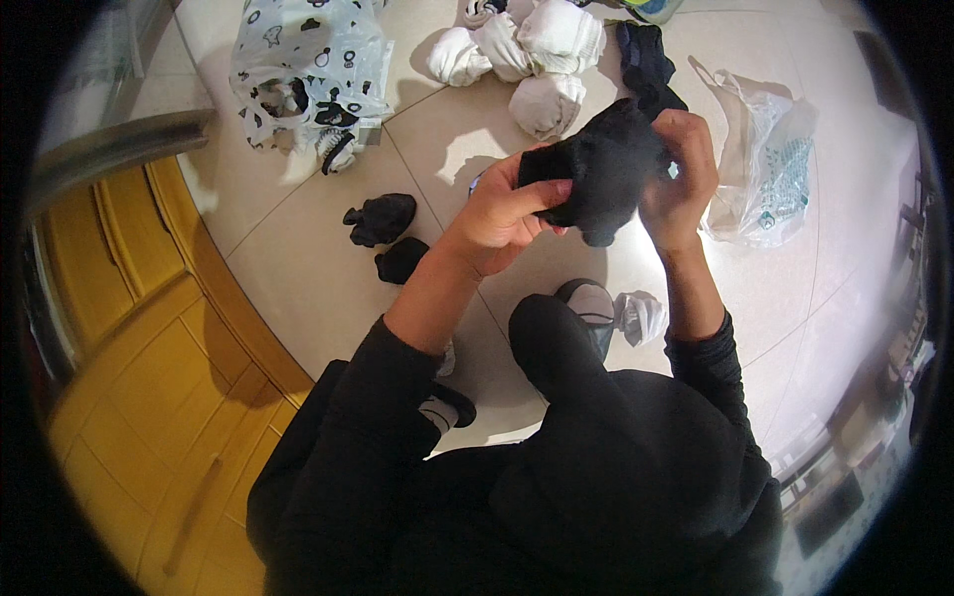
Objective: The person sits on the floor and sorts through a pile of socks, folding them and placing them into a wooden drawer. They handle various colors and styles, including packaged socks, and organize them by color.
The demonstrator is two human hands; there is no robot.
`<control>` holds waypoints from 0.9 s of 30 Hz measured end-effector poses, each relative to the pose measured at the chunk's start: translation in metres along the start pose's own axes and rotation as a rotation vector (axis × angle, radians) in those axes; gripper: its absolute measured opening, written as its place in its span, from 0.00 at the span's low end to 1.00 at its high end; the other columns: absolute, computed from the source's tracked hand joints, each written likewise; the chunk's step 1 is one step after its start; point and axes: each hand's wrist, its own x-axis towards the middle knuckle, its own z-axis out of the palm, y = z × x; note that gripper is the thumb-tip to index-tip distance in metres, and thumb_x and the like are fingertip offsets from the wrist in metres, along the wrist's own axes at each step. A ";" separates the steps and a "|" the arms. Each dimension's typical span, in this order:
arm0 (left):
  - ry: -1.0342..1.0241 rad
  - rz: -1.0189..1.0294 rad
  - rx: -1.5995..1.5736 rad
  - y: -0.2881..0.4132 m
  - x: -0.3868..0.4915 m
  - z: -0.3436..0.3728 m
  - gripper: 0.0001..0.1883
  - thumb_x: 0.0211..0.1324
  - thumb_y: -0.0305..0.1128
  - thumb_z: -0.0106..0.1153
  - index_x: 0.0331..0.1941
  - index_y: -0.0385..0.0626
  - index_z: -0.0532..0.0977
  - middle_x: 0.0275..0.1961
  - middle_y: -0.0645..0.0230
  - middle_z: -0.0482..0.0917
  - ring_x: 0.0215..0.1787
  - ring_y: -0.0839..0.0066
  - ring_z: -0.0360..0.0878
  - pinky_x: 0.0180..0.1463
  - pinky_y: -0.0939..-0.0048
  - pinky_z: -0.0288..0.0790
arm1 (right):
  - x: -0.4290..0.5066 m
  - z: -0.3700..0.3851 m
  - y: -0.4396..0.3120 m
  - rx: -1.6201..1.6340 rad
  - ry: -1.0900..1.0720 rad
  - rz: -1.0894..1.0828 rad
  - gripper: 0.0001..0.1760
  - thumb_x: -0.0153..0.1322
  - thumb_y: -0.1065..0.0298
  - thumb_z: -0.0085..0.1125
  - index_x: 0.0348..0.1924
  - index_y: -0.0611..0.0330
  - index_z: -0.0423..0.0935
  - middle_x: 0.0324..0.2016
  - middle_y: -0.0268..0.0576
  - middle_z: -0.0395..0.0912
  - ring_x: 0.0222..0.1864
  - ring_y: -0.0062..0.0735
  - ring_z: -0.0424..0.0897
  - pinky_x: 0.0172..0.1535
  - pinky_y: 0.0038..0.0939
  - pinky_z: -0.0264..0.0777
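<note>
A black sock [607,167], partly bunched, is raised above the tiled floor between my hands. My left hand [499,212] pinches its left end, thumb on top. At its right side my right hand [682,179] is curled around the fabric, with some fingertips hidden behind it. Two balled black socks, one farther away [384,218] and one partly behind my left forearm [402,259], lie on the floor. Beyond my hands sits a cluster of rolled white socks [563,33]. Dark socks [645,63] lie just right of that cluster.
A printed plastic bag [320,45] with socks at its mouth lies at the far left. On the right is a crumpled clear plastic bag [775,171]. A white bundle [641,316] rests beside my right foot [592,305]. Yellow wooden furniture [164,372] borders the left.
</note>
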 end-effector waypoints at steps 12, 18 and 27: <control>0.378 0.518 0.833 -0.010 0.003 0.017 0.10 0.55 0.23 0.61 0.39 0.33 0.74 0.34 0.67 0.79 0.35 0.85 0.75 0.37 0.80 0.72 | -0.007 -0.004 -0.029 0.912 -0.508 0.481 0.34 0.66 0.73 0.63 0.64 0.56 0.60 0.56 0.41 0.67 0.54 0.29 0.72 0.58 0.28 0.65; 0.301 0.354 0.860 -0.029 -0.003 0.010 0.11 0.64 0.24 0.52 0.50 0.34 0.74 0.42 0.67 0.80 0.43 0.82 0.77 0.48 0.79 0.71 | -0.028 0.015 -0.023 0.731 -0.278 0.664 0.22 0.69 0.77 0.59 0.57 0.61 0.70 0.44 0.38 0.77 0.46 0.22 0.76 0.52 0.25 0.70; 0.184 -0.014 -0.386 -0.032 0.007 -0.011 0.15 0.64 0.40 0.53 0.39 0.38 0.78 0.36 0.62 0.83 0.38 0.68 0.82 0.51 0.67 0.74 | -0.058 0.013 -0.026 1.480 -0.165 1.338 0.17 0.75 0.59 0.53 0.48 0.64 0.74 0.42 0.45 0.80 0.38 0.35 0.83 0.44 0.33 0.79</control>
